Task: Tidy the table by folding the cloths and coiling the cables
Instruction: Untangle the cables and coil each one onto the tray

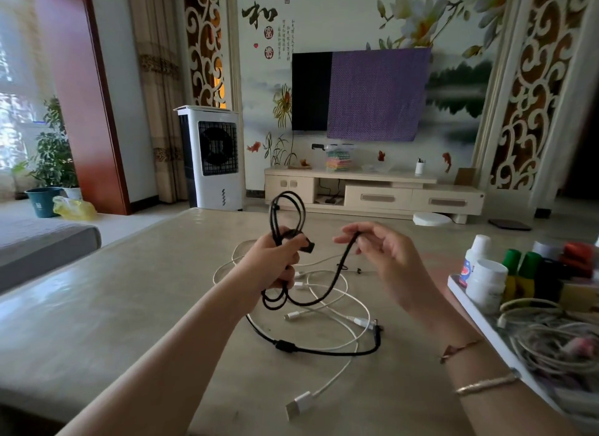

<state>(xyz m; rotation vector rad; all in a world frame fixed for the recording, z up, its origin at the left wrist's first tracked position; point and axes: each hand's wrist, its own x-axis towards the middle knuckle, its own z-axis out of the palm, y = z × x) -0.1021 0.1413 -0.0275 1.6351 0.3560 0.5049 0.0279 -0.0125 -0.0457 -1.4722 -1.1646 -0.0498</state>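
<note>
Room: living room, beige table (136, 306) up front, wall TV half draped in purple cloth (376, 95), white air cooler (212, 156) to the left of it.
Step in hand: coiling, clearly. Looked like the black cable (327, 286) was partway wound, cloth folding not the thing at this point.
Left hand (272, 263): held above the table, grip curled tight round several black loops, which stuck up above the fist and hung down under it.
Right hand (385, 260): grip pinching the free run of the same black cable between thumb and fingertips, other fingers loosely spread.
Cable slack: sagged in a U between the two hands, low point just over the white cables.
Still on the table: tangle of white cables (330, 293) under the hands, a USB plug (299, 405) at the near end, plus a second black cable (324, 349) lying curved across them. All loose, none coiled.
Right edge: white tray (470, 309) with bottles (486, 283) and a heap of pale cords (551, 341), well apart from the work.
Next move, best guess: bring the pinched run over to the left fist, lay another loop the same size, then slide the pinch further down the slack.
Watch out for: dangling slack snagging the white tangle below, so lifting clear first seemed wise.
</note>
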